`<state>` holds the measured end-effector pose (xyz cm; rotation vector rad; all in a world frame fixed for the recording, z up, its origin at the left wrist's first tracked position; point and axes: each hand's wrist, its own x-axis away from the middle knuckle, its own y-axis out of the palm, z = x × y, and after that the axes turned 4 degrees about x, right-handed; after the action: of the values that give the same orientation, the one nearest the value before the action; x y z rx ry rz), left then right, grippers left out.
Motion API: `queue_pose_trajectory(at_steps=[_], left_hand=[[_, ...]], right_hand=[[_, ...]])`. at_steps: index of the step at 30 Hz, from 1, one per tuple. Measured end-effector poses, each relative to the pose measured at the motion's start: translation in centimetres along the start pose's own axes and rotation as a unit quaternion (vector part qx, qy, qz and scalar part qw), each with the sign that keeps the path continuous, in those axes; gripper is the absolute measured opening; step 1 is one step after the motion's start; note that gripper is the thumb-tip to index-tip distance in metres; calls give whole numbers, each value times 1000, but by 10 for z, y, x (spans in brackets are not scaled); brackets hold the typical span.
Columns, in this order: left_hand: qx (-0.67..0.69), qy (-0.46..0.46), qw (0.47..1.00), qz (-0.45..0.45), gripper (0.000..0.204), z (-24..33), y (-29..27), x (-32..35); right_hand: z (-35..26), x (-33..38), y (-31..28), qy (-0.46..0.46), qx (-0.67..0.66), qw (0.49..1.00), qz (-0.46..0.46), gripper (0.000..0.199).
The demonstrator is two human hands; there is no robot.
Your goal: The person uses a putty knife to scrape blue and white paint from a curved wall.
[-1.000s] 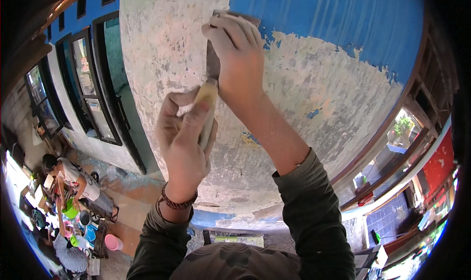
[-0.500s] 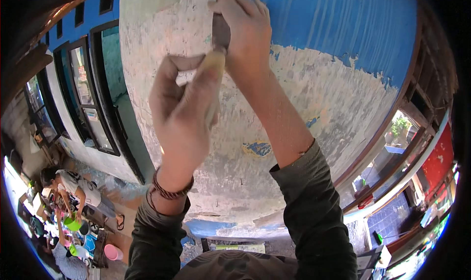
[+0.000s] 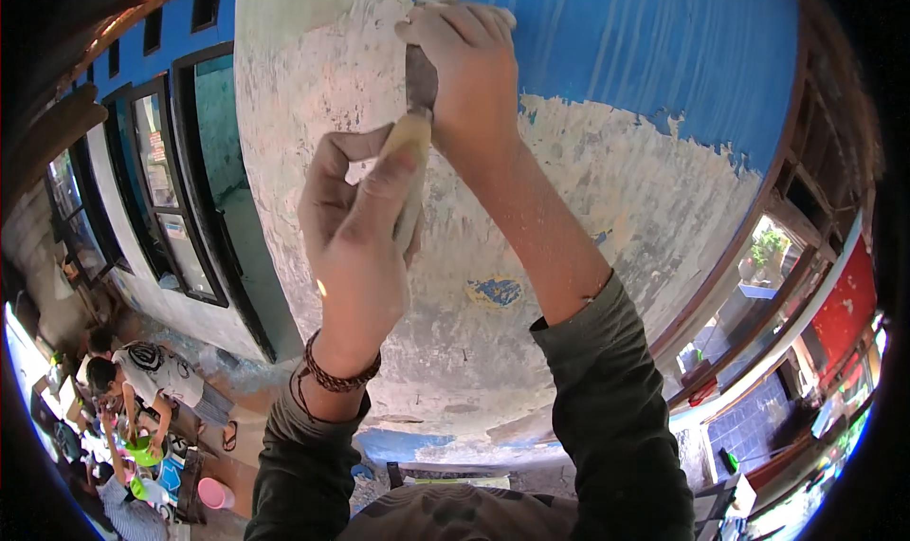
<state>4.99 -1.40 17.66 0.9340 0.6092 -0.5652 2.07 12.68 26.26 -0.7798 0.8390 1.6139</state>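
Note:
My left hand (image 3: 360, 238) is closed around the pale yellowish handle of a scraper (image 3: 420, 76), whose dark, flat blade points up the wall. Higher up, my right hand (image 3: 477, 81) grips the blade from its right side, fingers bent over the upper end. The blade's far edge is hidden behind those fingers. Both hands are up against a wall (image 3: 445, 247) with bare, mottled plaster, close to the ragged border of its blue paint (image 3: 654, 38). A small blue patch (image 3: 498, 292) is left lower on the plaster.
Dark-framed windows and a doorway (image 3: 237, 190) stand to the left. At lower left, people (image 3: 161, 380) bend over buckets and basins, with a pink bucket (image 3: 215, 493) beside them. Wooden framing (image 3: 758, 266) and a blue-tiled surface (image 3: 754, 422) lie to the right.
Both hands and the scraper have shifted slightly down the wall, still gripping it. In the background at lower left, the people have changed position.

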Motion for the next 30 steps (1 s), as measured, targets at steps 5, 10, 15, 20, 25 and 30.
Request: queue_pose_trajectory(at_steps=[5, 10, 15, 20, 25, 30], left_hand=[[34, 10, 999, -25, 8, 7, 7, -16], [-7, -12, 1000, -5, 10, 0, -1, -1], [38, -14, 999, -33, 10, 17, 14, -19], [33, -11, 999, -32, 8, 0, 10, 1], [35, 13, 998, -43, 8, 5, 15, -2], [59, 24, 998, -25, 11, -2, 15, -4]], right_hand=[[10, -18, 3, 0, -5, 1000, 4, 28], [3, -4, -1, 10, 9, 1000, -7, 29], [9, -28, 0, 35, -14, 999, 18, 16], [3, -5, -4, 43, -22, 999, 26, 18], [4, -11, -8, 46, -51, 998, 9, 18], [7, -13, -2, 16, -39, 998, 40, 19]])
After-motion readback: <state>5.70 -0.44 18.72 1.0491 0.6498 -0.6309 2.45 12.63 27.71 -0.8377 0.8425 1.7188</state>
